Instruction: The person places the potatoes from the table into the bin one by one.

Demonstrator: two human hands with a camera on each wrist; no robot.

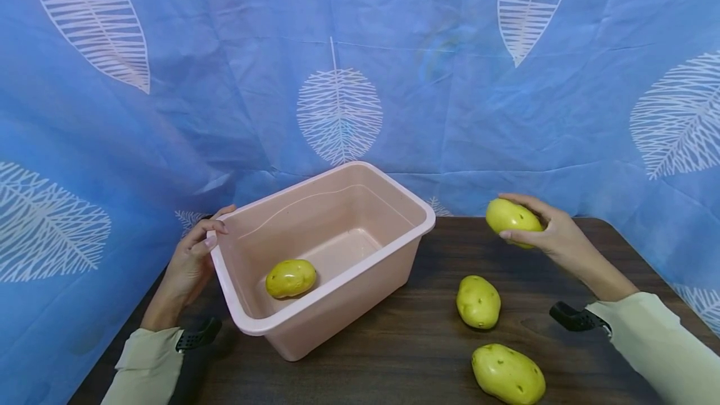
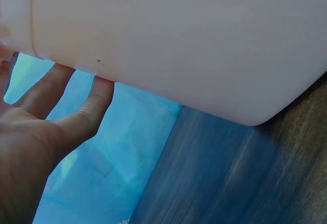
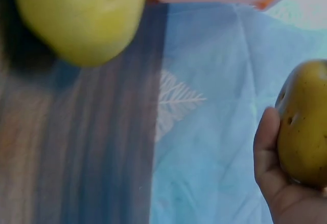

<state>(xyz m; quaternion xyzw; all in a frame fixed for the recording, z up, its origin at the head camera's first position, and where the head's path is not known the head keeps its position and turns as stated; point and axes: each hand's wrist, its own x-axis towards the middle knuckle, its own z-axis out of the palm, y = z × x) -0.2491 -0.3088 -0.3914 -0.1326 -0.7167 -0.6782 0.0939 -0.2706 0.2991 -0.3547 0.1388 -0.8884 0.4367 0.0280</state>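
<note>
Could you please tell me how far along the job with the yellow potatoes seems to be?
What looks done: one potato lies in the pink bin. In hand: the right hand holds a second potato off the table, while the left hand grips the bin. Seemingly left: a third potato and a fourth potato, both on the table.

In the head view, the right hand (image 1: pixel 548 230) hides the three o'clock end of the held potato (image 1: pixel 508 214), while the frame's edges cut off the left sleeve (image 1: pixel 149 355) toward eight o'clock and the right sleeve (image 1: pixel 647 330) toward four. The right wrist view crops that potato at three o'clock and shows another potato (image 3: pixel 84 15) near eleven, blurred and clipped by the top edge. From the left wrist, the bin (image 2: pixel 168 35) runs out of frame at twelve and conceals the left hand's (image 2: pixel 30 142) fingertips near ten.
</note>
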